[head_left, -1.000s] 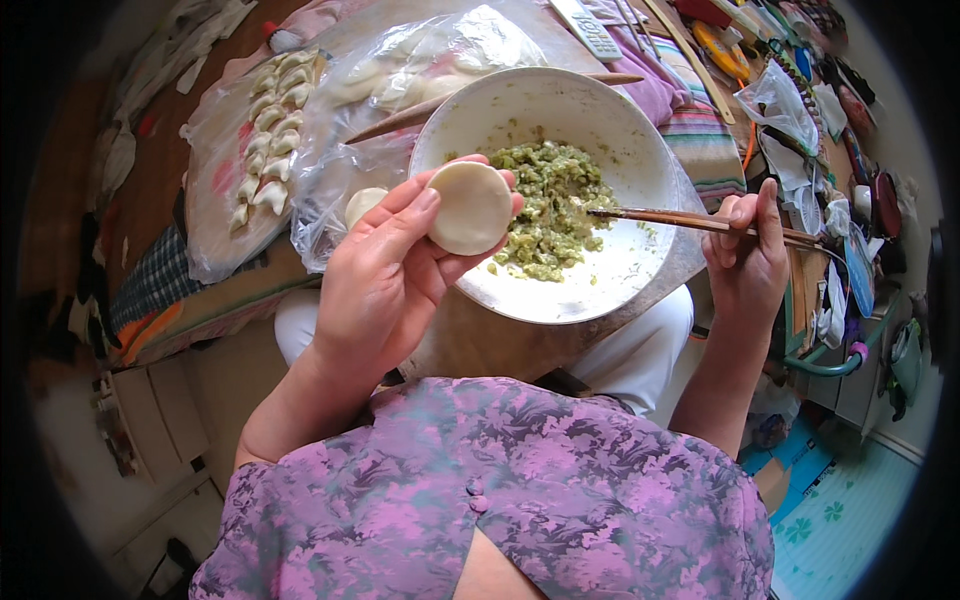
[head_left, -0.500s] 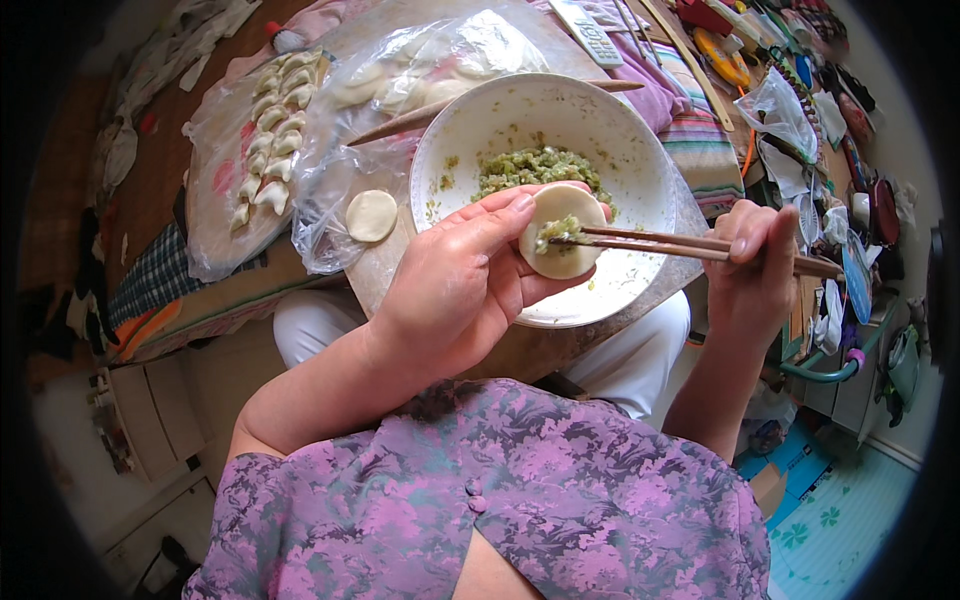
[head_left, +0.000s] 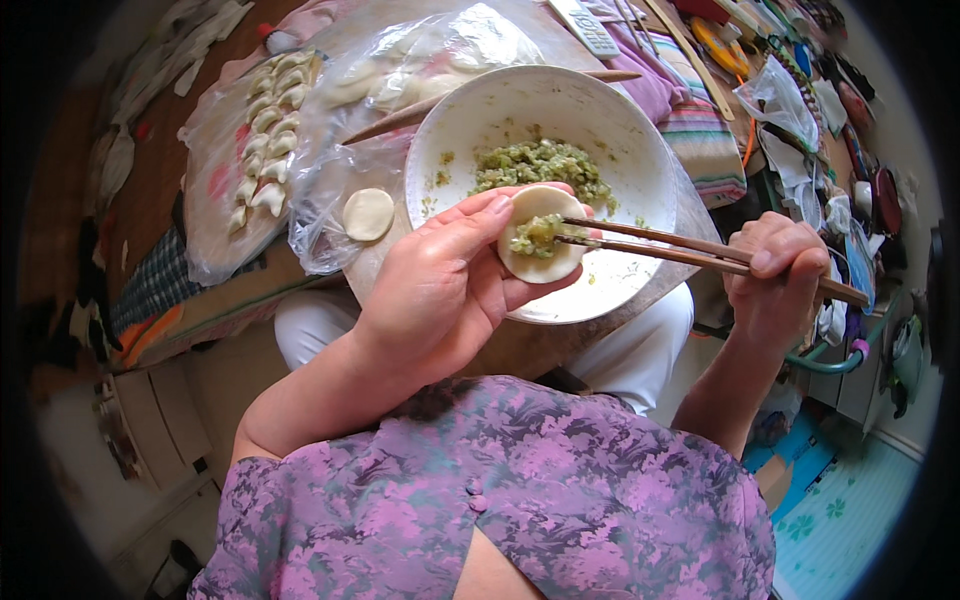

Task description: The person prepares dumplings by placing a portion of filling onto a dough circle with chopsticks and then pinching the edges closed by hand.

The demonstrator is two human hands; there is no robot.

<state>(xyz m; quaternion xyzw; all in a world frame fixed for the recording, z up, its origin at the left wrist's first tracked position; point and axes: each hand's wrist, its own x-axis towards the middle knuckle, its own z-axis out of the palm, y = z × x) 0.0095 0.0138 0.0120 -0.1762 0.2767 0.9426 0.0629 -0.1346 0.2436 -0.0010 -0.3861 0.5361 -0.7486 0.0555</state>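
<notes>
My left hand (head_left: pixel 440 270) holds a round dumpling wrapper (head_left: pixel 543 268) over the near rim of a large white bowl (head_left: pixel 640 160). A clump of green filling (head_left: pixel 536 236) lies in the middle of that wrapper. My right hand (head_left: pixel 775 275) grips a pair of wooden chopsticks (head_left: pixel 680 247), whose tips are slightly apart and touch the filling. More chopped green filling (head_left: pixel 545 165) sits in the bowl. Left of the bowl, one flat dough wrapper (head_left: pixel 369 214) lies on the board.
Shaped dumplings (head_left: pixel 270 150) stand in rows on a plastic-covered board at the left. Clear plastic (head_left: pixel 420 60) covers more dumplings at the back. Behind the bowl rests a tapered rolling pin (head_left: pixel 390 124). A white remote control (head_left: pixel 583 27) lies farther back; clutter fills the right side.
The filling on the wrapper has grown into a larger, more spread clump. My right hand has moved a little right and down, and the chopstick tips have parted. The wrapper has shifted slightly left.
</notes>
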